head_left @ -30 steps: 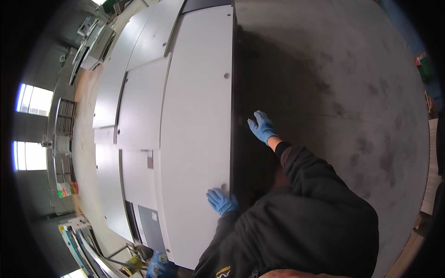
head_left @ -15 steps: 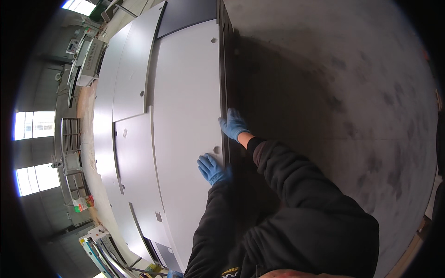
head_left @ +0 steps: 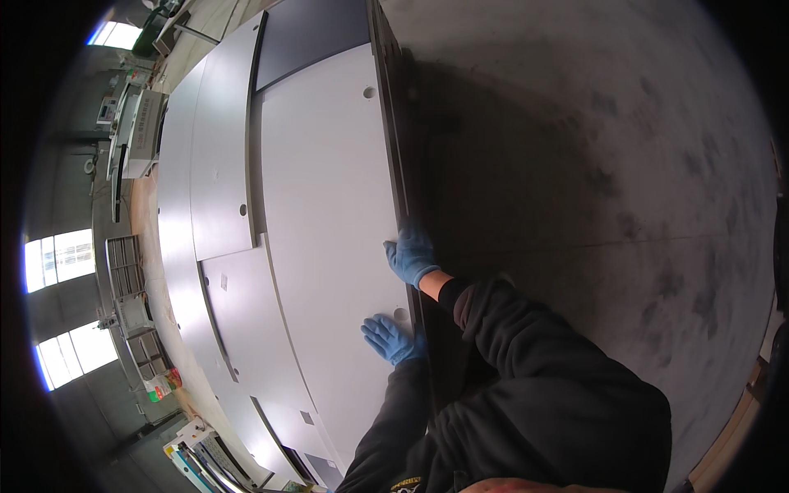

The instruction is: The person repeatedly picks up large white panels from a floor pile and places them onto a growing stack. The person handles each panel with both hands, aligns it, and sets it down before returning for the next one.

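Note:
A long pale panel (head_left: 325, 189) lies flat on top of a stack, with a round hole near each of two corners along its right side. My left hand (head_left: 391, 339), in a blue glove, rests flat on its face beside the nearer hole, fingers stretched out. Farther along the same edge is my right hand (head_left: 413, 256), also in a blue glove. Its thumb lies over the panel's edge, and its fingers reach down the side, partly lost in shadow and blur.
More grey panels (head_left: 222, 156) overlap to the left, several with round holes. A dark panel (head_left: 312, 37) lies at the far end. Grey floor (head_left: 608, 246) stretches to the right of the stack. Metal racks (head_left: 127, 267) and a machine (head_left: 141, 127) stand by the far left wall.
The view has shifted, so the panels and both hands sit lower in the picture. Both hands remain at the pale panel's right edge, near the same hole.

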